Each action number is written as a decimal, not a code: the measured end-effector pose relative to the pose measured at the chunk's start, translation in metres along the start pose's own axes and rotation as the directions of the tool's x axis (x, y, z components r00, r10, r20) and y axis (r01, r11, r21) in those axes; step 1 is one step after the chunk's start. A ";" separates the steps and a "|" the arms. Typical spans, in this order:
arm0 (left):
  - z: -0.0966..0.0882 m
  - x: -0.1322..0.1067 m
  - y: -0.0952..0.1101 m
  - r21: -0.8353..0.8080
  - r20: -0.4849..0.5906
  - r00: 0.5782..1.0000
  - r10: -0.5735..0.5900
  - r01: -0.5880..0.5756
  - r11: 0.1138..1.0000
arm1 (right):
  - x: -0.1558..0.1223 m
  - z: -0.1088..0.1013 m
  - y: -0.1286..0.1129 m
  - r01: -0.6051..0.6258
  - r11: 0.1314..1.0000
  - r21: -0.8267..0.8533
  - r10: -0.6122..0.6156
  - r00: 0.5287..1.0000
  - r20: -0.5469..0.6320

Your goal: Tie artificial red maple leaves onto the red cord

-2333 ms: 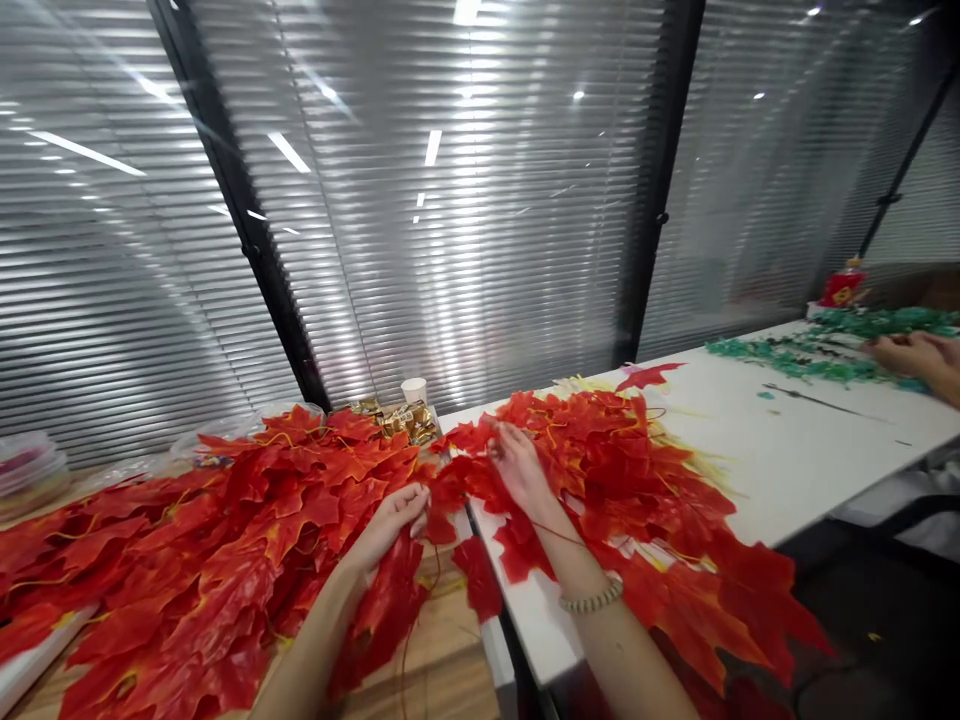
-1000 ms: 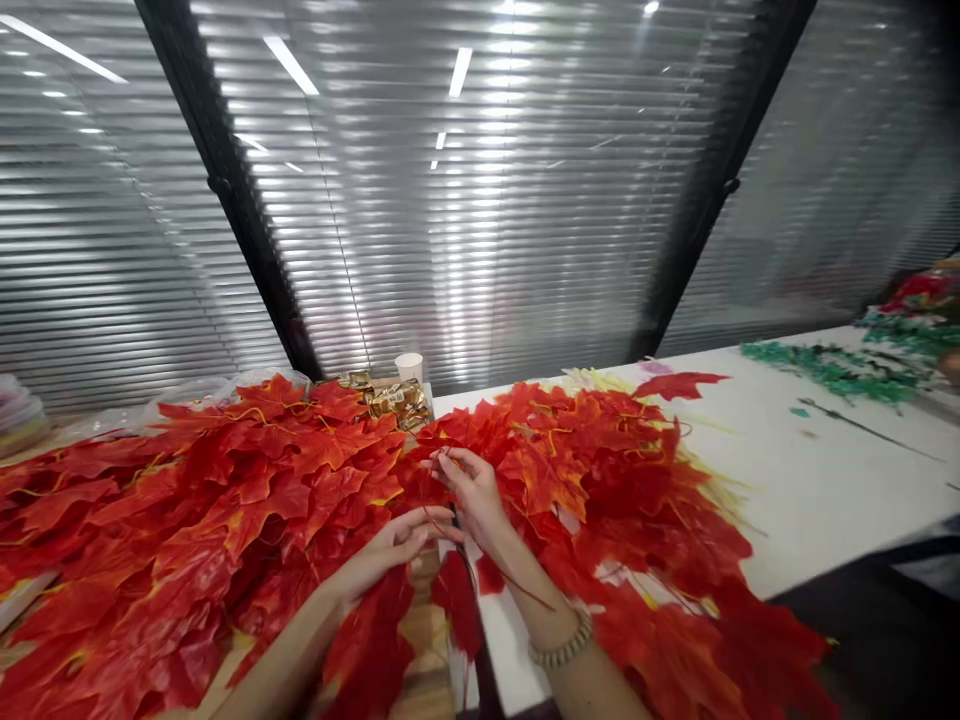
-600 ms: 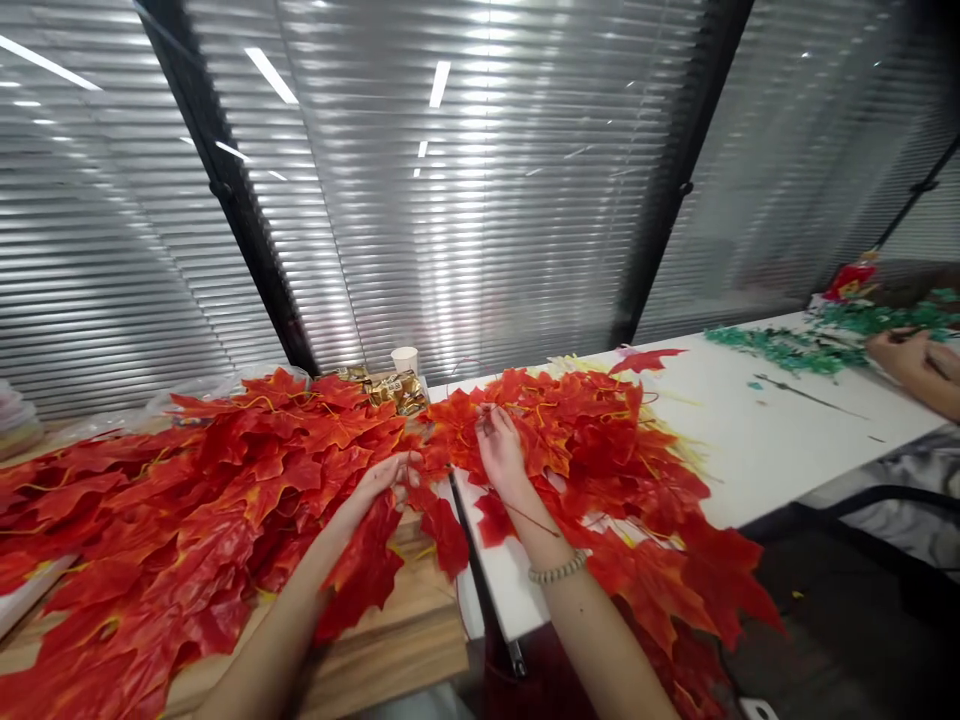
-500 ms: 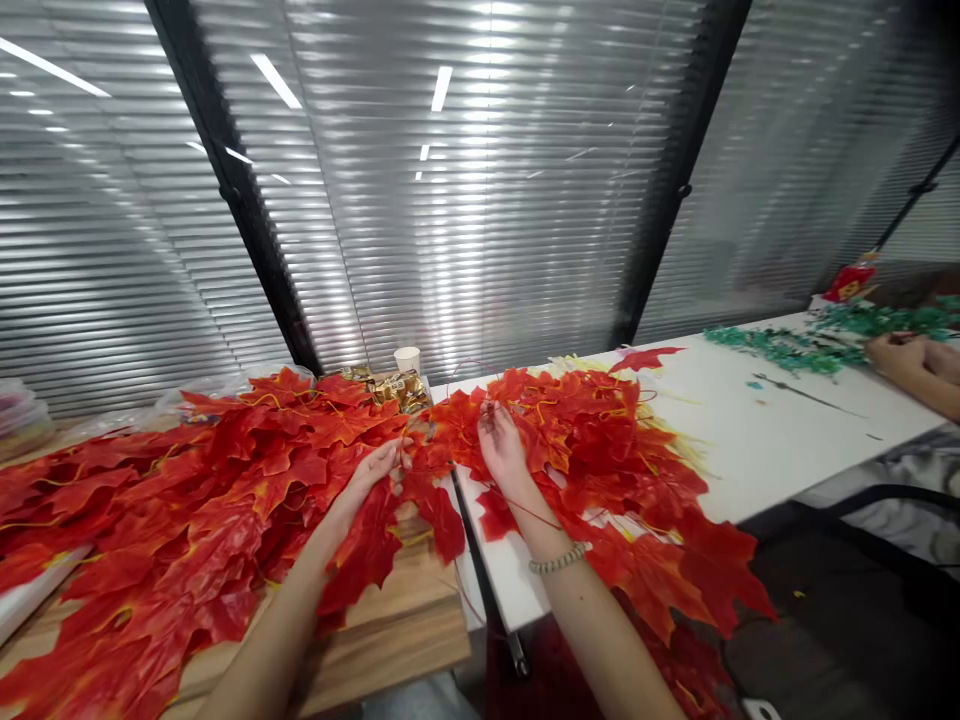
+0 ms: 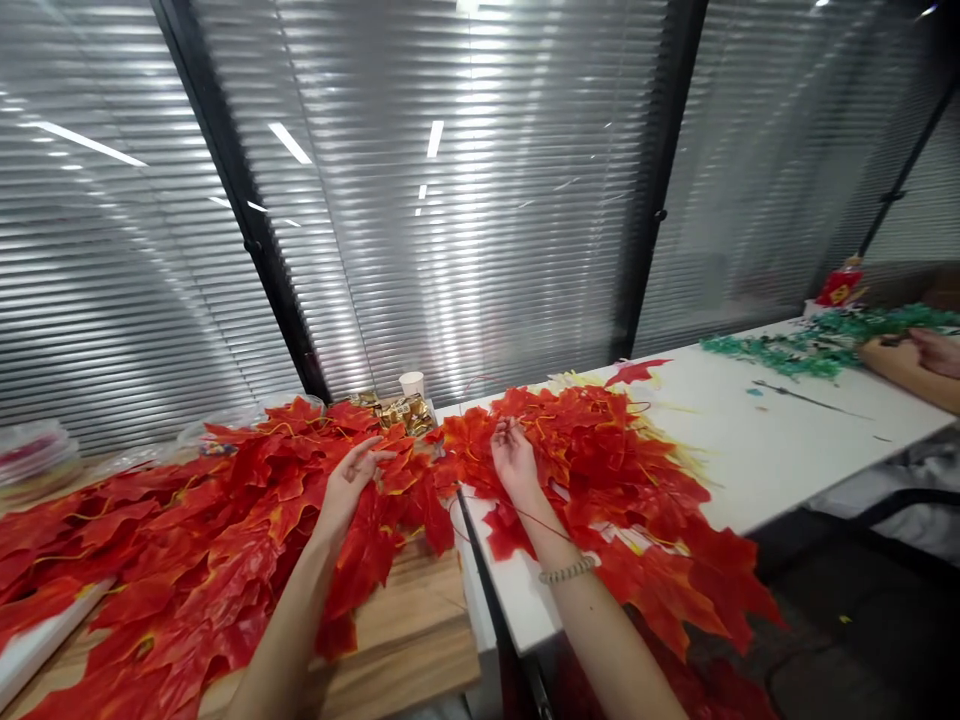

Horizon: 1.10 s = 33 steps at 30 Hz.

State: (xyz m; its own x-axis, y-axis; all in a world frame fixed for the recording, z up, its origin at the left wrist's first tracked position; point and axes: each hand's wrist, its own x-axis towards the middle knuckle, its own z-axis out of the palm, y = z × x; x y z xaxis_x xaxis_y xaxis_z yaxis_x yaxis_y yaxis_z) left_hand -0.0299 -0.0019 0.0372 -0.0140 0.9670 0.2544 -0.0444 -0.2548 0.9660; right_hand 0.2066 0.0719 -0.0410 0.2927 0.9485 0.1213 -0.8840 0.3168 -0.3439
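Note:
Red artificial maple leaves (image 5: 232, 540) with orange-yellow veins and thin yellow stems lie heaped on the left, over a wood-grain board. A second heap of maple leaves (image 5: 600, 450) covers the near part of a white table. My left hand (image 5: 352, 474) hovers at the right edge of the left heap, fingers stretched out and apart, with nothing visible in them. At the left side of the second heap, my right hand (image 5: 514, 460) has its fingers curled together against the leaves; what they hold, if anything, is hidden. A thin reddish strand crosses the right wrist, above a beaded bracelet (image 5: 567, 570).
Behind the leaves stand a paper cup (image 5: 412, 384) and gold-wrapped packets (image 5: 405, 412). Clear plastic tubs (image 5: 37, 455) sit far left. On the white table (image 5: 780, 440) lie green garland (image 5: 810, 355) and a dark thin strip. Another person's hand (image 5: 937, 352) is at far right. A gap separates the tables.
My left hand has drawn back to the left, away from the leaves between the heaps, and its fingers have spread. My right hand stays at the second heap. The view has tilted slightly.

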 end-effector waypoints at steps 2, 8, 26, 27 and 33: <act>0.001 -0.009 0.005 0.087 -0.049 0.997 0.051 -0.047 0.995 | 0.000 0.000 0.001 0.002 1.000 -0.019 -0.002 1.000 0.010; 0.003 -0.059 0.010 0.604 0.132 0.985 0.109 -0.167 0.779 | 0.000 0.001 0.002 -0.029 1.000 -0.006 0.029 0.999 0.027; 0.017 -0.130 -0.014 0.846 0.494 0.836 -0.240 -0.398 0.356 | -0.006 0.011 0.002 -0.135 0.986 0.095 0.133 0.991 0.028; 0.018 -0.131 -0.011 0.843 0.493 0.831 -0.259 -0.383 0.377 | -0.006 0.011 0.001 -0.139 0.986 0.090 0.138 0.990 0.023; 0.025 -0.132 0.020 0.834 0.500 0.743 -0.445 -0.277 0.477 | -0.007 0.008 -0.001 -0.170 0.984 0.057 0.170 0.985 0.002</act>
State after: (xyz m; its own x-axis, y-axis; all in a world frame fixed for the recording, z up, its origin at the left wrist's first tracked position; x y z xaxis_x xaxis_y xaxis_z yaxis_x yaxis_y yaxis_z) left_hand -0.0036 -0.1346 0.0240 0.5092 0.8328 -0.2172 0.8161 -0.3870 0.4292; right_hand 0.2027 0.0646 -0.0336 0.1370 0.9886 0.0631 -0.9403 0.1498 -0.3057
